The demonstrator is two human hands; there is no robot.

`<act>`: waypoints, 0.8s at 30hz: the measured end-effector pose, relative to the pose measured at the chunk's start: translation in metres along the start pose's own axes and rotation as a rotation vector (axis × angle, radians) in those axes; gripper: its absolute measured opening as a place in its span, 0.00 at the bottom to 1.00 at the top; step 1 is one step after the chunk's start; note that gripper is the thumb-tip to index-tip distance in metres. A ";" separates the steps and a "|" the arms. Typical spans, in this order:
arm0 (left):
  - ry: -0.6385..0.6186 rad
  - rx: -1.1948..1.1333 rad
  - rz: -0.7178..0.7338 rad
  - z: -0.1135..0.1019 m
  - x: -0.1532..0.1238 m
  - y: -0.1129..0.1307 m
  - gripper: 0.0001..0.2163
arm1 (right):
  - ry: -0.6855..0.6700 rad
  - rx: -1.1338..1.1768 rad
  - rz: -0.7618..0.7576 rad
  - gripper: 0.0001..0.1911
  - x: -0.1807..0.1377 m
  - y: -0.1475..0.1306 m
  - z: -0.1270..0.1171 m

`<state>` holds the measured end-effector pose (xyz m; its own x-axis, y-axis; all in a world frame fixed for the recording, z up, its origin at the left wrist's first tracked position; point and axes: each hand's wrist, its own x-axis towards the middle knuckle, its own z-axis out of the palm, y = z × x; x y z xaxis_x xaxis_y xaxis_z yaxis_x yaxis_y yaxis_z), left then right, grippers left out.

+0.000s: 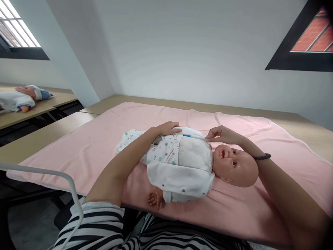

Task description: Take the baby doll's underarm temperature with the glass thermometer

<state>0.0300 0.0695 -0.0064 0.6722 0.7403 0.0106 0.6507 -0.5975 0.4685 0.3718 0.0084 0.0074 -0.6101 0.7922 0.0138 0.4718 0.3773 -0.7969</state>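
Note:
A baby doll (pixel 235 166) lies on its back on a pink blanket (pixel 91 156), its head to the right. It wears patterned pants (pixel 163 151) and a white baby shirt (pixel 182 177) that is spread apart at the front, baring the white cloth torso (pixel 194 152). My left hand (pixel 169 128) is closed at the shirt's far side, near the waist, its fingertips partly hidden. At the collar by the doll's neck, my right hand (pixel 222 134) pinches the shirt's far edge. One doll hand (pixel 155 198) sticks out of the near sleeve.
The blanket covers much of a wooden table (pixel 78 121) that stands against a white wall. Another dressed doll (pixel 26 97) lies on a separate table at the left. A white curved rail (pixel 70 180) rises at the lower left.

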 end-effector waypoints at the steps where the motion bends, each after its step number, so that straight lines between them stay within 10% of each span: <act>1: -0.001 0.007 0.012 0.000 0.001 0.000 0.21 | -0.001 -0.014 0.016 0.18 0.000 0.002 0.000; 24: 0.004 0.003 0.101 0.003 0.003 -0.005 0.26 | -0.258 -0.159 0.052 0.20 -0.004 -0.007 -0.003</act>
<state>0.0295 0.0738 -0.0112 0.7331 0.6774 0.0614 0.5805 -0.6701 0.4626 0.3728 0.0044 0.0152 -0.7146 0.6719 -0.1946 0.5878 0.4261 -0.6877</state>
